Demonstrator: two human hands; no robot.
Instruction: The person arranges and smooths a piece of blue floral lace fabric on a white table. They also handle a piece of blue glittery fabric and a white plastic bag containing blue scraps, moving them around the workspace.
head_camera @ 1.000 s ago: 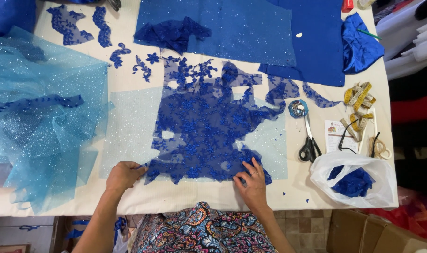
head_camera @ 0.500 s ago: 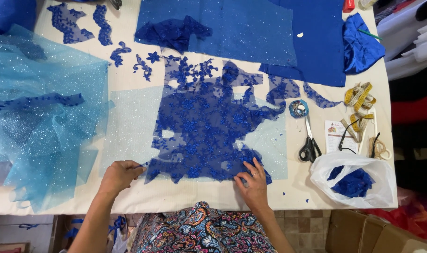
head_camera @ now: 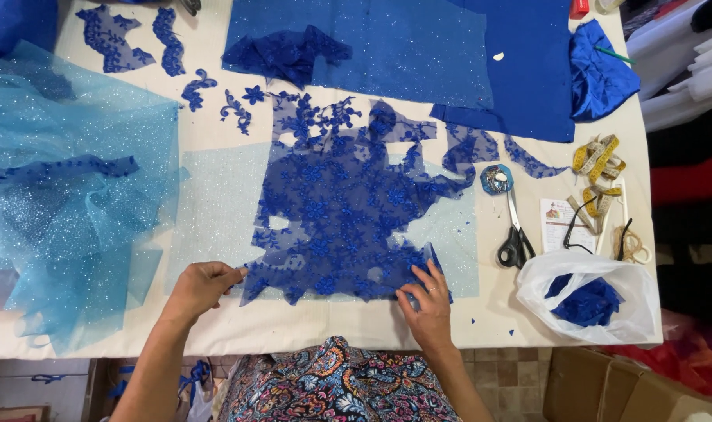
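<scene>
1. Pinching the lower-left corner of the dark blue lace piece [head_camera: 344, 211], the left hand [head_camera: 202, 287] has its grip closed on it.
2. Right hand [head_camera: 428, 301]: fingers spread flat on the lace's lower-right edge, near the bench's [head_camera: 332, 324] front edge.
3. Scissors [head_camera: 514, 234] lie toward the right edge.

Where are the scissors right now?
In the head view, the scissors lie on the table's right side, beyond the right hand, between the dark blue lace and the white plastic bag.

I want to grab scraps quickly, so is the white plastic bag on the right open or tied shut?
Open. The white plastic bag gapes at the top, and dark blue fabric scraps show inside through its mouth.
</scene>
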